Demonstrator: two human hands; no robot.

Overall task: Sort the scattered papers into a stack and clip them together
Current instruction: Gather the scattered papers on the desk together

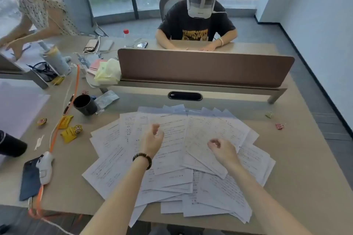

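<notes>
Two bare forearms reaching from the near edge over the desk point(298, 168), both raised a little above the scattered papers point(172, 150). Left hand point(154, 140) turned palm inward, wrist with a dark bead bracelet point(142, 160), fingers point(155, 129) curled loosely toward the thumb, grasping nothing; whether touching the sheet under it, cannot tell. Right hand point(222, 149) lower and nearer, back of the hand up, fingers point(214, 143) bent in a half-closed curl, also with nothing inside. Many printed white sheets spread like a fan across the middle of the desk, overlapping at different angles, some hanging over the near edge. Two small binder clips far to the right of the papers, well apart from both hands: a green one point(269, 114) and a pink one point(279, 126) nearer. On the left, a dark mug point(85, 104), yellow snack packets point(68, 129), an orange cable point(63, 120) and a dark phone point(30, 179). On the far side, a brown divider panel point(205, 67), and behind it a seated person point(196, 25) wearing a headset.
</notes>
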